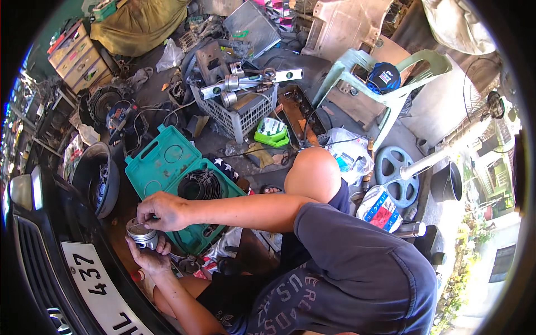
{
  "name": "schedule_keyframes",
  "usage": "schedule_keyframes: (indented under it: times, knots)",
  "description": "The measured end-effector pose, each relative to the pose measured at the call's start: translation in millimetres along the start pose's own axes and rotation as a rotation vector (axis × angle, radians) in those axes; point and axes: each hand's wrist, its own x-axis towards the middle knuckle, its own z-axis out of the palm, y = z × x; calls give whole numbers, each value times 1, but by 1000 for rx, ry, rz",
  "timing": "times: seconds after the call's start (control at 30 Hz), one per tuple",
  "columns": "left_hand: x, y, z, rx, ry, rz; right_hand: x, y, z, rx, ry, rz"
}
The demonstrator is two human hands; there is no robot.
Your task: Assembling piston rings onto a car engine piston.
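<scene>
My left hand (151, 255) is closed around a silver piston (147, 240), holding it from below near the car's front. Just above it, my right hand (166, 211) is closed, with thumb and fingers pinched at the piston's upper edge. Whatever lies between those fingertips is too small to make out. Past my right forearm lies an opened teal plastic case (162, 153). Black curved bands (199, 185) sit inside it, and my forearm hides part of the case.
A black car front (34, 240) borders the lower left, beside a dark basin (109, 187). Beyond the case, a grey crate (251, 116) carries several pistons (228, 99). A bright green tray (272, 135), a pale green chair (360, 60) and a blue wheel (382, 173) stand farther right.
</scene>
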Motion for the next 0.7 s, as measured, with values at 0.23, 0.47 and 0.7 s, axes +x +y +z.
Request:
schedule_keyframes:
  times: [0.23, 0.47, 0.7]
  knots:
    - [0, 5, -8, 25, -64, 49, 4, -2, -3, -58, -45, -139]
    - [3, -3, -14, 98, 14, 81, -1, -11, -5, -247, -109, -104]
    - [-9, 3, -18, 193, -178, 211, 4, -29, 4, -185, -194, 25]
